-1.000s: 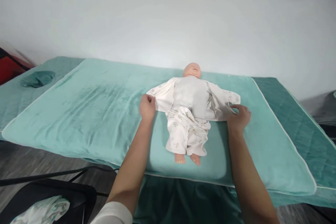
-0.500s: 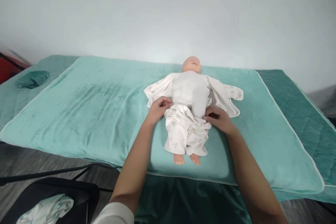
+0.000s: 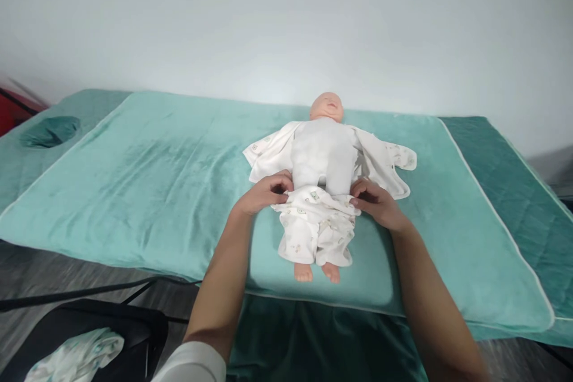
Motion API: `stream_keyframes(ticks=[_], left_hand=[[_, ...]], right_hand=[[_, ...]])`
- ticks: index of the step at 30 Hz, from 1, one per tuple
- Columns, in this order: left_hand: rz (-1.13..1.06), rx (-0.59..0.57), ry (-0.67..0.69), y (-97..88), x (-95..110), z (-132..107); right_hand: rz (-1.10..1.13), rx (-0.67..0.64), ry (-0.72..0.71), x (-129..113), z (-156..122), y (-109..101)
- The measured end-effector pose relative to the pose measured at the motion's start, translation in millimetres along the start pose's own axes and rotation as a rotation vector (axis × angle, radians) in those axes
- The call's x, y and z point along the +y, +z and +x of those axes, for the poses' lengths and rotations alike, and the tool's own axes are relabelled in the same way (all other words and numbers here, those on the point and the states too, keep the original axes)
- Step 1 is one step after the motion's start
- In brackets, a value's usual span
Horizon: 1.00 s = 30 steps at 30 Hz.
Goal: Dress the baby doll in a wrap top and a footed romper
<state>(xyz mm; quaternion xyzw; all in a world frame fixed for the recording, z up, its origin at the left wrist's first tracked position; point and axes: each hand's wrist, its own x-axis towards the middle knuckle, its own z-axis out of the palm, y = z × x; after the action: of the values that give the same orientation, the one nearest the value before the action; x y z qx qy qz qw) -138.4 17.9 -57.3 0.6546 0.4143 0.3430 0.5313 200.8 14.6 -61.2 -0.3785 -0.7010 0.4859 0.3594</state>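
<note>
A baby doll (image 3: 323, 152) lies on its back, head toward the wall and feet toward me. Its white printed shirt (image 3: 380, 161) is spread open at both sides, baring a pale grey torso. White printed baby pants (image 3: 316, 224) cover the lower legs, with the waistband down around the thighs and both feet showing below the cuffs. My left hand (image 3: 271, 190) pinches the waistband at its left edge. On the opposite edge my right hand (image 3: 373, 200) grips the waistband, its fingers curled beside the doll's hip.
The doll rests on a padded bed with a turquoise cover (image 3: 179, 161); a face hole (image 3: 51, 131) is at the far left. A white wall (image 3: 268, 24) stands behind. Below left, a patterned cloth (image 3: 78, 355) lies on a black bag or seat (image 3: 134, 325).
The waistband's left side has been drawn down toward the feet and outward by my left hand, so it sits lower on the thighs. My right hand has hardly moved.
</note>
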Motion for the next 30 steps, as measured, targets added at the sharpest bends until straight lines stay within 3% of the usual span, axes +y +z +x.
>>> stream_keyframes(ticks=[3, 7, 11, 16, 19, 22, 26, 30], left_hand=[[-0.007, 0.090, 0.033, 3.4, -4.4, 2.3], [-0.046, 0.328, 0.137, 14.1, -9.1, 9.4], [-0.106, 0.418, 0.147, 24.0, -13.0, 21.2], [-0.070, 0.579, 0.079, 19.7, -20.5, 51.0], [-0.123, 0.600, 0.073, 13.7, -23.4, 71.3], [-0.304, 0.571, 0.037, 10.5, -23.2, 80.7], [-0.445, 0.490, -0.023, 10.2, -19.6, 76.3], [-0.558, 0.495, -0.028, 10.8, -18.0, 71.2]], right_hand=[[-0.025, 0.149, -0.072, 4.6, 5.0, 3.5], [-0.123, 0.395, -0.153, 7.9, 10.8, 13.1], [-0.125, 0.428, -0.147, 8.1, 16.2, 21.3], [-0.282, 0.548, -0.007, 2.6, 45.6, 15.5], [-0.224, 0.554, 0.057, 3.6, 71.9, 8.0], [0.081, 0.479, 0.115, 10.3, 85.9, 4.3], [0.360, 0.388, 0.202, 15.5, 78.1, 4.7], [0.355, 0.391, 0.193, 11.5, 66.1, 4.3]])
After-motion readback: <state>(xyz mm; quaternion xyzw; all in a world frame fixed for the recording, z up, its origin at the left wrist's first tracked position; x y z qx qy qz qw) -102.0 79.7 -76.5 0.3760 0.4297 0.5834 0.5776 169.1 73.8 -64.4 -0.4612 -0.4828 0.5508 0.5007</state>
